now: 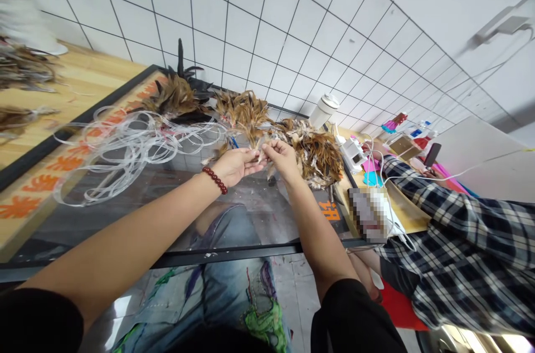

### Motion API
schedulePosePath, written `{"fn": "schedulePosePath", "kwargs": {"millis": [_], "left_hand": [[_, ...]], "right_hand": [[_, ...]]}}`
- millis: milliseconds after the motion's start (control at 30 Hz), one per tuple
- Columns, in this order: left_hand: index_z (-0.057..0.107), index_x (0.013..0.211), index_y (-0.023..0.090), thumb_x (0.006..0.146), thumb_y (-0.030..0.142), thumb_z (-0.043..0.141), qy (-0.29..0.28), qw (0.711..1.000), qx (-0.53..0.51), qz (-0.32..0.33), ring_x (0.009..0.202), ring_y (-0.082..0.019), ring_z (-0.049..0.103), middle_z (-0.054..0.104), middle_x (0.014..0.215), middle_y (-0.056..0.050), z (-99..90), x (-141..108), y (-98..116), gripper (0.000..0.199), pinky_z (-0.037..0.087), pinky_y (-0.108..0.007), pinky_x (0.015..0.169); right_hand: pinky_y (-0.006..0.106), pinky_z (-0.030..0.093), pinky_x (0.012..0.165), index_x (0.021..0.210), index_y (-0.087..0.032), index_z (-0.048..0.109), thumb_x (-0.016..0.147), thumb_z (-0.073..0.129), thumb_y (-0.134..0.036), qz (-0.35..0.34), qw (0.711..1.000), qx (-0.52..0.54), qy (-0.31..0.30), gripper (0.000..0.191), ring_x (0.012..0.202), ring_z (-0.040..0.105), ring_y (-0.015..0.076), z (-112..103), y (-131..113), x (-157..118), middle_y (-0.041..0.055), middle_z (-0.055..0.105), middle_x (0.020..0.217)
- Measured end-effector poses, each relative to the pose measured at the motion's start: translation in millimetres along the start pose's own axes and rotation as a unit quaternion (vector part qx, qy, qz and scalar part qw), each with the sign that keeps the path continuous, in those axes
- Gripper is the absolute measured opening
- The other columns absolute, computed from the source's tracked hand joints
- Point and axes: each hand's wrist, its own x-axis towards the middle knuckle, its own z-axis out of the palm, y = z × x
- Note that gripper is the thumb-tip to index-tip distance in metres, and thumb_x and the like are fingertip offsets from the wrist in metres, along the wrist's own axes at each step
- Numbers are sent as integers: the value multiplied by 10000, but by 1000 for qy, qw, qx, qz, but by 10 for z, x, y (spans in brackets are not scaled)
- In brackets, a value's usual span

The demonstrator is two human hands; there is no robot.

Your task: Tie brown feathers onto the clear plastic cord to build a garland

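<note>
My left hand (236, 166), with a dark red bead bracelet (215, 180) on the wrist, is palm up over the dark glass tabletop (184, 219). Its thumb and fingers close on a small pale feather (259, 156). From the other side my right hand (282, 158) pinches at the same feather, fingertips nearly touching the left ones. The fingers cover most of it. Just beyond lie brown feather bundles (242, 111), and a large brown feather pile (320, 155) is right of my right hand. A loose coil of clear plastic strip (125, 147) lies to the left.
Black-tipped feathers (179, 91) stand at the back left. A white lidded cup (324, 111) is against the tiled wall. More feathers (25, 66) lie far left. At right are a white charger block (353, 152), cables, and a person in a plaid sleeve (451, 191).
</note>
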Motion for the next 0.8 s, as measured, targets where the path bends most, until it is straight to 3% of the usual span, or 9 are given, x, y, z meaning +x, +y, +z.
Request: {"fn": "schedulePosePath", "kwargs": {"millis": [100, 233, 400, 467, 567, 800], "left_hand": [[639, 750, 95, 829, 59, 560, -4, 999, -11, -37, 718, -146, 687, 701, 811, -122, -8, 16, 8, 117, 549, -225, 655], [621, 726, 89, 867, 59, 501, 5, 999, -25, -36, 586, -92, 633, 650, 668, -69, -43, 57, 10, 188, 534, -192, 600], [587, 684, 84, 875, 42, 475, 3, 999, -38, 35, 515, -60, 575, 597, 605, -28, -68, 65, 18, 226, 493, -155, 534], [589, 692, 79, 872, 45, 482, 0, 998, -30, 47, 521, -65, 578, 599, 614, -33, -63, 56, 20, 212, 490, -160, 529], [598, 701, 72, 866, 46, 493, 3, 999, -16, 41, 516, -69, 575, 601, 615, -40, -44, 41, 17, 197, 485, -167, 519], [608, 681, 75, 828, 58, 564, 49, 996, -3, 71, 497, -67, 561, 600, 595, -34, -60, 49, -1, 154, 472, -170, 505]], "right_hand": [[236, 472, 571, 721, -201, 502, 687, 662, -469, -35, 999, 8, 36, 315, 571, 562, 107, 66, 64, 0, -34, 569, 611], [243, 484, 644, 759, -193, 518, 702, 667, -430, -84, 995, 17, 57, 286, 629, 581, 105, 87, 85, 3, -23, 584, 675], [227, 449, 619, 913, -180, 575, 611, 743, -450, 0, 998, 55, 35, 438, 640, 562, 90, 63, 51, 10, -11, 613, 773], [214, 406, 572, 848, -169, 606, 604, 743, -471, 23, 999, 46, 15, 411, 578, 499, 74, 50, 42, 6, -30, 580, 688], [207, 357, 542, 711, -169, 598, 625, 714, -502, 4, 999, 29, 11, 363, 530, 407, 62, 40, 37, -5, -59, 497, 580], [210, 338, 554, 679, -179, 537, 695, 644, -501, -63, 997, -37, 12, 340, 558, 369, 72, 50, 62, -6, -53, 453, 610]]}}
